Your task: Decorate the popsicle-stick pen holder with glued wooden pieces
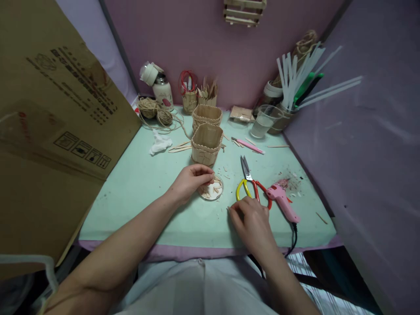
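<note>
My left hand (193,181) hovers at the rim of a small round dish (210,197). Its thumb and forefinger are pinched together, and whatever sits between them is too small to make out. Several little pale wood pieces (217,189) lie in the dish. Just behind it stands a woven wooden basket (206,155), with a second woven basket (207,110) at its back. My right hand (252,218) rests low over the table, in front of scissors (248,175) with one yellow and one red handle loop. Its fingers are curled in, which hides whatever they may hold.
A pink glue gun (284,203) with a black cord lies at the right. A pink pen-like tool (250,145), a clear plastic cup (261,124) and twine balls (149,108) sit farther back. A large cardboard box (65,131) walls off the left.
</note>
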The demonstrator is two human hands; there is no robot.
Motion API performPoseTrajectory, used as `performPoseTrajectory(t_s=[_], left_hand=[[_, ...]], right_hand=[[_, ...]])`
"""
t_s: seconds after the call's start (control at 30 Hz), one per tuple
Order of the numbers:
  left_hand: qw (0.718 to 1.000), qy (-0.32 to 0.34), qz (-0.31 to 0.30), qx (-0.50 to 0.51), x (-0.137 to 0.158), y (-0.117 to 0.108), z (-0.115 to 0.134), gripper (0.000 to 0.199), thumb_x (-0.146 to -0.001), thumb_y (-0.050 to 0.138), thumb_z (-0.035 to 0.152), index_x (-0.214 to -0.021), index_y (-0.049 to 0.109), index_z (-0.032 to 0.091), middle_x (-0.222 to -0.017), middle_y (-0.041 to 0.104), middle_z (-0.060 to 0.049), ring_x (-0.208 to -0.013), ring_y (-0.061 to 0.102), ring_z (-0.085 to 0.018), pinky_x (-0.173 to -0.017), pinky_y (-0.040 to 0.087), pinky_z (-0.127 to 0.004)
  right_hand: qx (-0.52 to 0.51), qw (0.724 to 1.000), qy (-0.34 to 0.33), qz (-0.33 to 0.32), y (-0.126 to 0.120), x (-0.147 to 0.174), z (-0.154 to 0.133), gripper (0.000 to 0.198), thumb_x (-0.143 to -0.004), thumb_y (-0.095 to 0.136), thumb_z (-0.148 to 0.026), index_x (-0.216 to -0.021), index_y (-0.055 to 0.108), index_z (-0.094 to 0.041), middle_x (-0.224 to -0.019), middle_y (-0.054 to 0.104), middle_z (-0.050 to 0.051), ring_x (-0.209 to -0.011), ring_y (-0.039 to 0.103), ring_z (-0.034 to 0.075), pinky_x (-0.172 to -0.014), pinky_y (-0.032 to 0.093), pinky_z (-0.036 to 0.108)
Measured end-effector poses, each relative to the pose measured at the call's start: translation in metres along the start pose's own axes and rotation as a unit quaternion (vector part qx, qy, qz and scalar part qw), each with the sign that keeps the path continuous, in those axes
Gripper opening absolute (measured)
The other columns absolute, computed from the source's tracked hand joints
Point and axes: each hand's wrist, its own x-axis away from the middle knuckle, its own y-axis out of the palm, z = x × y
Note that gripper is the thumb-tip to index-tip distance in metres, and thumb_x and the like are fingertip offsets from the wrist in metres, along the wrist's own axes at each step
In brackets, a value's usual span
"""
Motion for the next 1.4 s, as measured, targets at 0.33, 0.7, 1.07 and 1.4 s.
performPoseTrajectory(t_s=[0.33, 0.7, 1.07, 1.4], left_hand=[[0.999, -0.020, -0.018, 0.017, 0.000, -0.004, 0.003, 0.026, -0.063, 0.080, 0.027, -0.077, 0.066, 0.011, -0.072, 0.067, -0.004, -0.067, 0.062, -0.011, -0.065, 0.049, -0.023], [0.996, -0.078, -0.038, 0.029, 0.001, -0.004, 0.007, 0.026, -0.062, 0.082, 0.027, -0.076, 0.067, 0.011, -0.071, 0.067, -0.006, -0.060, 0.059, -0.009, -0.060, 0.049, -0.021], [0.990, -0.098, -0.069, 0.075, -0.001, -0.006, 0.003, 0.019, -0.066, 0.080, 0.022, -0.076, 0.069, 0.010, -0.071, 0.068, -0.005, -0.060, 0.060, -0.008, -0.057, 0.050, -0.016], [0.982, -0.125, -0.065, 0.128, -0.002, -0.010, 0.002, 0.015, -0.070, 0.078, 0.018, -0.078, 0.068, 0.010, -0.071, 0.069, -0.007, -0.061, 0.065, -0.009, -0.056, 0.053, -0.016]], right_hand=[[0.037, 0.986, 0.027, 0.159, -0.031, 0.002, 0.046, 0.029, -0.093, 0.043, -0.038, -0.093, 0.063, -0.017, -0.091, 0.065, 0.012, -0.086, 0.056, 0.026, -0.078, 0.040, 0.037], [0.127, 0.977, 0.133, 0.106, -0.029, 0.002, 0.124, 0.056, -0.083, 0.047, -0.060, -0.106, 0.063, -0.012, -0.093, 0.063, 0.018, -0.089, 0.055, 0.033, -0.080, 0.042, 0.046], [-0.133, 0.958, 0.197, 0.160, -0.052, 0.008, 0.079, 0.048, -0.081, 0.050, -0.058, -0.101, 0.065, -0.017, -0.094, 0.067, 0.013, -0.081, 0.059, 0.026, -0.070, 0.045, 0.037], [-0.362, 0.911, 0.178, 0.086, -0.010, 0.021, 0.008, 0.050, -0.083, 0.046, -0.067, -0.075, 0.068, -0.022, -0.063, 0.065, 0.005, -0.055, 0.053, 0.019, -0.048, 0.039, 0.029]])
